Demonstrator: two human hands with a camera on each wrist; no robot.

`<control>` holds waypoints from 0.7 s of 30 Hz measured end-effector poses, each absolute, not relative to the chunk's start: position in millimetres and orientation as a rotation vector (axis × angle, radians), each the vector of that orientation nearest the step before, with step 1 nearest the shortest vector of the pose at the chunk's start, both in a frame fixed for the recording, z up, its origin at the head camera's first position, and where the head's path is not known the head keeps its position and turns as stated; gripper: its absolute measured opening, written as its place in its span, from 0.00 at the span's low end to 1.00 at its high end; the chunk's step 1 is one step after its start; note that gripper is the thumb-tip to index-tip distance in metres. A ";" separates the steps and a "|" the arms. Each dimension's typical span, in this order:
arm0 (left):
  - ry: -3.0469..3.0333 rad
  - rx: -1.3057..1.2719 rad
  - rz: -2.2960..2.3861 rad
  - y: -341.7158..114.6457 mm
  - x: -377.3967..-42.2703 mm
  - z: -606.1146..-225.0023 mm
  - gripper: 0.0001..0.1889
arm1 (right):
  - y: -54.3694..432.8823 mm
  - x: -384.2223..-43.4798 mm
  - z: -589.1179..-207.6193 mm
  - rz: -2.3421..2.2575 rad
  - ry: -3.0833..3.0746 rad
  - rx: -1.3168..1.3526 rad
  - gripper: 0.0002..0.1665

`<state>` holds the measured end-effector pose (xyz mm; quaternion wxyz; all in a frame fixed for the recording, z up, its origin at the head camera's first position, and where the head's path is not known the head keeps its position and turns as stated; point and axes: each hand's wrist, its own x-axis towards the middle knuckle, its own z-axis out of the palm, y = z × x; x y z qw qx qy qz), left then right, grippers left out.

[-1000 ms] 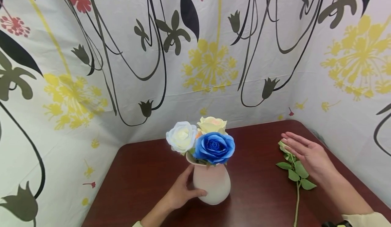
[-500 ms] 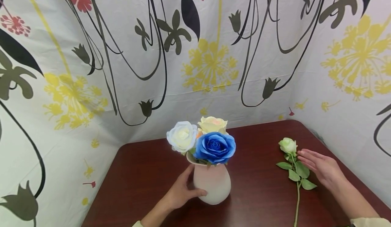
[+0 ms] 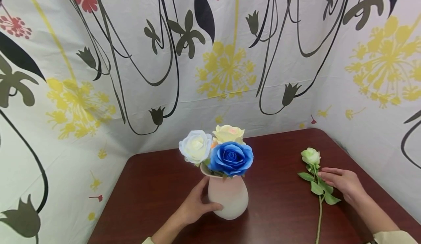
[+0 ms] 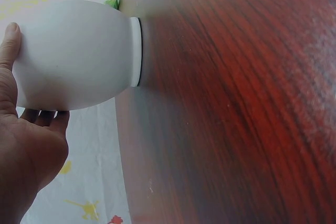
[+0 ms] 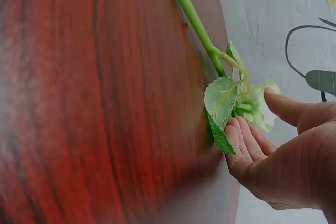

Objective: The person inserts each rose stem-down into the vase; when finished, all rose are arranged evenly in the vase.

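A pale pink and white vase (image 3: 229, 200) stands upright on the table, holding a blue rose (image 3: 231, 159), a whitish-blue rose (image 3: 196, 147) and a cream rose (image 3: 229, 133). My left hand (image 3: 192, 207) grips the vase's left side, its thumb across the front and the other fingers behind. On the right lies a pale green-white rose (image 3: 310, 156) with green leaves and a long stem. My right hand (image 3: 345, 185) is beside that rose, below its bloom. In the right wrist view, its fingertips (image 5: 234, 137) are right at a leaf (image 5: 220, 98), thumb held apart.
The dark red wooden table (image 3: 164, 178) has rounded far corners. A white cloth (image 3: 131, 72) with printed flowers and vines hangs behind it and along both sides. The lying rose's stem (image 3: 319, 218) runs toward the front edge.
My right hand has moved from over the pale rose's bloom, back and down beside its leaves, uncovering the bloom. My left hand and the vase have stayed in place.
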<state>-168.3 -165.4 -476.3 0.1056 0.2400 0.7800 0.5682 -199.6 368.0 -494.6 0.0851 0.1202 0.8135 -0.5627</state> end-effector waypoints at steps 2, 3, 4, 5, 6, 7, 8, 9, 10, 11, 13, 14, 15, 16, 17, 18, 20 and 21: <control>2.300 0.708 1.674 -165.7 -168.1 -476.4 0.47 | 366.5 -199.9 -495.0 -1.616 2.466 0.340 0.45; 2.300 0.706 1.676 -165.8 -168.0 -476.4 0.47 | 365.8 -200.2 -494.9 -1.598 2.483 0.327 0.44; 2.300 0.707 1.676 -165.8 -167.9 -476.3 0.47 | 364.9 -200.4 -495.0 -1.586 2.501 0.315 0.43; 2.301 0.706 1.677 -165.8 -167.9 -476.3 0.47 | 364.1 -200.6 -495.3 -1.576 2.519 0.303 0.42; 2.300 0.706 1.678 -165.8 -167.7 -476.2 0.47 | 363.5 -200.7 -495.8 -1.572 2.536 0.289 0.41; 2.299 0.707 1.680 -165.7 -167.7 -476.1 0.47 | 362.8 -200.8 -496.1 -1.567 2.552 0.283 0.39; 2.299 0.706 1.680 -165.7 -167.7 -476.2 0.47 | 362.5 -200.8 -496.5 -1.563 2.568 0.275 0.38; 2.299 0.704 1.680 -165.6 -167.6 -476.2 0.47 | 362.1 -200.7 -496.7 -1.559 2.584 0.275 0.37; 2.298 0.703 1.680 -165.5 -167.6 -476.2 0.47 | 362.1 -200.8 -497.0 -1.559 2.592 0.276 0.35; 2.297 0.699 1.680 -165.5 -167.6 -476.1 0.47 | 362.1 -201.0 -497.2 -1.559 2.598 0.279 0.34; 2.294 0.693 1.682 -165.3 -167.5 -476.1 0.47 | 362.4 -201.4 -497.5 -1.555 2.601 0.290 0.32; 2.293 0.690 1.683 -165.3 -167.4 -476.0 0.47 | 362.5 -201.6 -497.4 -1.556 2.600 0.290 0.31; 2.292 0.689 1.684 -165.3 -167.2 -476.1 0.47 | 362.8 -201.8 -497.5 -1.556 2.597 0.290 0.30; 2.290 0.690 1.685 -165.4 -167.2 -476.3 0.47 | 363.0 -202.1 -497.7 -1.555 2.595 0.288 0.30; 2.290 0.690 1.686 -165.4 -167.2 -476.4 0.47 | 362.8 -202.1 -497.7 -1.552 2.596 0.286 0.29; 2.289 0.693 1.687 -165.5 -167.1 -476.5 0.47 | 362.5 -202.0 -497.9 -1.544 2.600 0.282 0.28; 2.290 0.698 1.686 -165.5 -166.8 -476.6 0.47 | 361.6 -202.1 -497.6 -1.523 2.610 0.281 0.27; 2.292 0.700 1.686 -165.5 -166.7 -476.7 0.47 | 361.3 -202.4 -497.3 -1.508 2.615 0.283 0.26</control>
